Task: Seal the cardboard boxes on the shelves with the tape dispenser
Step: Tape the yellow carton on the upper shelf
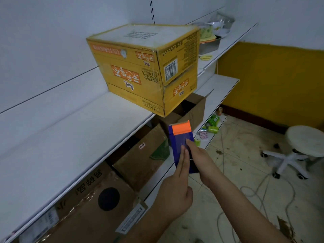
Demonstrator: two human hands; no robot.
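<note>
Up close, I see both hands meeting on a blue tape dispenser [182, 148] with an orange front plate, held in the air just off the front edge of the white upper shelf [73, 137]. My right hand [199, 158] grips the dispenser from its right side, the fingers curled round the body and the index fingertip lying on the blue face. My left hand [175, 193] reaches up from below with two fingers straight and laid flat against the dispenser's near end, the thumb held apart from it; I cannot tell how the remaining fingers lie. The orange end points away from me, toward a yellow printed carton [145, 67] that stands well beyond the hands on the upper shelf, its near corner overhanging the shelf edge and clear tape glinting across its top. Below, on the lower shelf [220, 95], an open brown box [191, 109] sits under that corner, with two more brown cartons [140, 160] nearer to me. Farther along the upper shelf lie bowls and a metal tray [210, 44]. A white stool [305, 144] on castors stands on the littered tile floor at right.
</note>
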